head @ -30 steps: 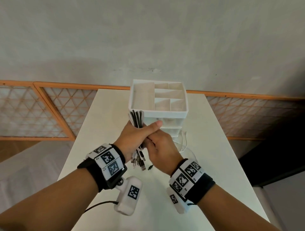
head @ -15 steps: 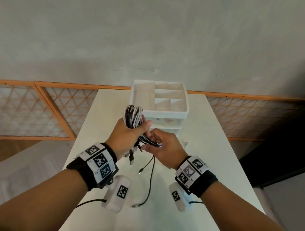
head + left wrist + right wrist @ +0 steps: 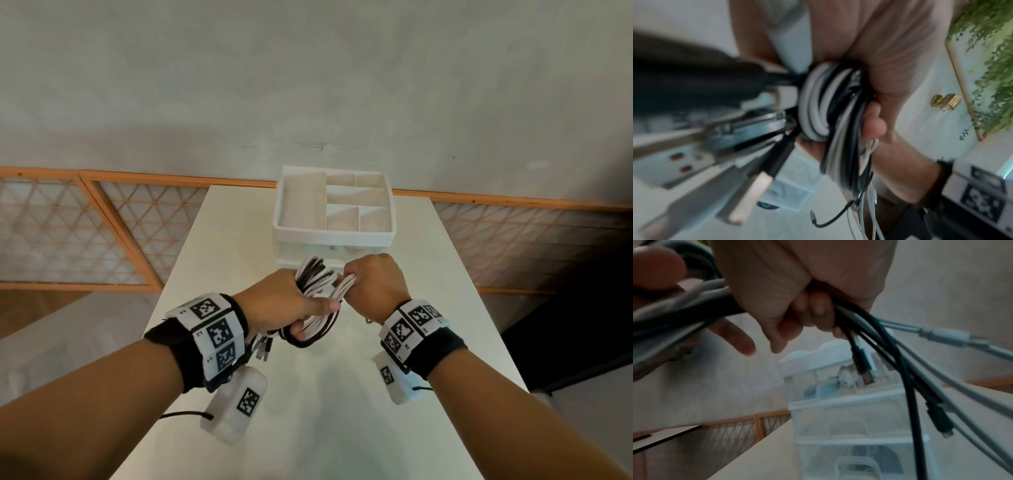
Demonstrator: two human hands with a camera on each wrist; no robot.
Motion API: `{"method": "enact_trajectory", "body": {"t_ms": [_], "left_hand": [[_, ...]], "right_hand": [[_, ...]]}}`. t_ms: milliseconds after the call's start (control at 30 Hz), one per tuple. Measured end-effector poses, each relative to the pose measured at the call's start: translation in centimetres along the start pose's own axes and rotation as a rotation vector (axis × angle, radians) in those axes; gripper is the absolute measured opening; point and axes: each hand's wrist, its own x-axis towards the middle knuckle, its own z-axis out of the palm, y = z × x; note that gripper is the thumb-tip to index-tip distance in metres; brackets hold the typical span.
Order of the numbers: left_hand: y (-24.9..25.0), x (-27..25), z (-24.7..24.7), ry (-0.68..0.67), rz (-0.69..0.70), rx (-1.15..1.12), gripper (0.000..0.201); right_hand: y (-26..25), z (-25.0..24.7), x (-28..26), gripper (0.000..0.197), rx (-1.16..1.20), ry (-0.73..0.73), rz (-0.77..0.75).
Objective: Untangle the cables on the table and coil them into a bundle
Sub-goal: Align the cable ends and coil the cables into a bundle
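Head view: the right hand has moved up and now fists strands beside the left hand, which clutches the cable bundle above the white table, before the drawer organizer.

Left wrist: fingers wrap the coil.

Right wrist: fingers grip cables; plugs dangle.

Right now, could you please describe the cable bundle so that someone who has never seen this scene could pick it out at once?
Start at the white table and find the white organiser at its far end. Just in front of it, the left hand and right hand hold the cable bundle above the tabletop. It is the only coil of black and white cords, with plugs dangling below.
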Motion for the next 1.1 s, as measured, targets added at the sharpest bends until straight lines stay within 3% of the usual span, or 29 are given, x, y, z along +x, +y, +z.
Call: {"method": "enact_trajectory", "body": {"t_ms": [67, 100, 333, 567, 833, 967, 1033, 1100], "left_hand": [[-0.5, 0.4, 0.6, 0.030, -0.045, 0.039, 0.027], [-0.6, 0.6, 1.0, 0.060, -0.054, 0.047, 0.027], [-0.8, 1.2, 1.2, 0.223, -0.051, 0.048, 0.023], [-0.5, 0.5, 1.1, 0.158, 0.011, -0.019, 0.020], [-1.3, 1.0, 0.9, 0.160, 0.034, 0.003, 0.024], [-1.5, 0.7, 0.9, 0.153, 0.025, -0.028, 0.015], [-1.5, 0.7, 0.9, 0.166, 0.029, -0.030, 0.019], [-1.4, 0.6, 0.9, 0.152, 0.048, -0.026, 0.023]], "right_hand": [[-1.0, -0.2, -0.1, 0.015, -0.057, -0.020, 0.004], [-1.3, -0.2, -0.1, 0.014, -0.056, -0.021, 0.018], [-1.8, -0.6, -0.5, 0.041, 0.003, 0.034, 0.025], [-2.1, -0.9, -0.5, 0.042, 0.027, 0.047, 0.029], [-1.2, -0.8, -0.6, 0.028, 0.026, -0.017, 0.040], [-2.8, -1.8, -1.7, 0.007, -0.070, -0.070, -0.119], [-3.6, -2.3, -2.0, 0.024, -0.105, -0.091, -0.195], [-3.6, -2.5, -1.8, 0.028, -0.079, -0.064, -0.165]]}}
